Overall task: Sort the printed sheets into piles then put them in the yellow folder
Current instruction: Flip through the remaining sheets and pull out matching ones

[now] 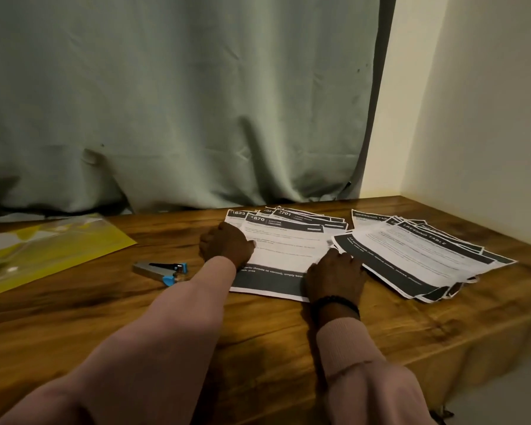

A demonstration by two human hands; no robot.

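Note:
Two fanned piles of printed sheets lie on the wooden table (258, 332). The middle pile (288, 246) has black headers with numbers such as 1670. The right pile (417, 256) is headed DRESSING TABLE and lies at an angle. My left hand (226, 243) rests on the left edge of the middle pile, fingers curled at the paper's side. My right hand (334, 277) lies flat on that pile's lower right corner, beside the right pile. The yellow folder (52, 250) lies at the far left, apart from both hands, with a clear shiny cover.
A silver and blue stapler (161, 269) sits on the table between the folder and my left arm. A grey-green curtain (181, 102) hangs behind the table. A pale wall (472, 118) bounds the right side. The table's right edge drops off near the right pile.

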